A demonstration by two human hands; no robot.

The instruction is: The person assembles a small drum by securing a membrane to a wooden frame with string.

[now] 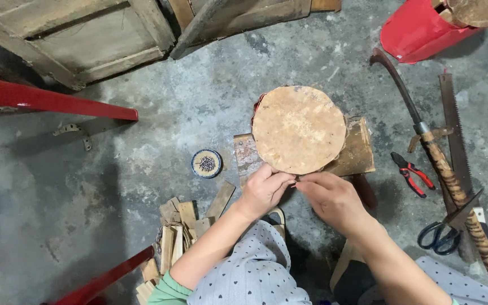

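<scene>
We have both hands at the near rim of the round hide-covered drum (299, 129), which lies face-up on a wooden block (357, 152) on the concrete floor (57, 197) — flat, so the edge is easy to reach. Our left hand (262, 191) and right hand (332, 199) meet fingertip to fingertip, pinched on something too small to make out. Being round, the drum has no long axis; its skin faces up. A dish of small nails (207, 163) sits just left — pliers (412, 173), scissors (440, 236) and saw (456, 133) lie right.
</scene>
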